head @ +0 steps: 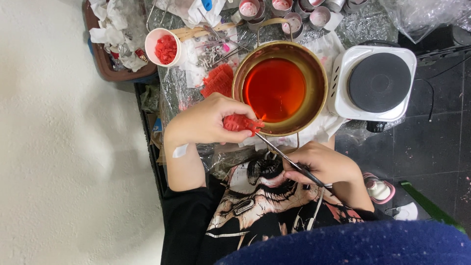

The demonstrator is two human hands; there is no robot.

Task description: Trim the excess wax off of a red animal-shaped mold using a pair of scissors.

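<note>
You are gripping a red wax piece (239, 122) in your left hand (208, 122), fingers curled closed around it, at the near rim of the brass pot (314, 93). The piece is sitting just over the pot's edge, beside the clear red liquid (274, 88) that is filling the pot.

You are holding long metal tweezers (287, 159) in your right hand (324, 164), fingers pinched tight around the shaft. The tweezer tips are touching the red wax piece at the pot rim.

The pot is resting on white paper (324, 125) on a foil-covered work surface (368, 24). A white single-burner hot plate (375, 83) with a dark round top is standing just beside the pot, on its right in the view. A white cup of red wax bits (164, 47) is sitting beyond your left hand, and a ridged red wax slab (218, 81) is lying between that cup and the pot. Small round metal tins (294, 12) are grouped at the far edge.
</note>
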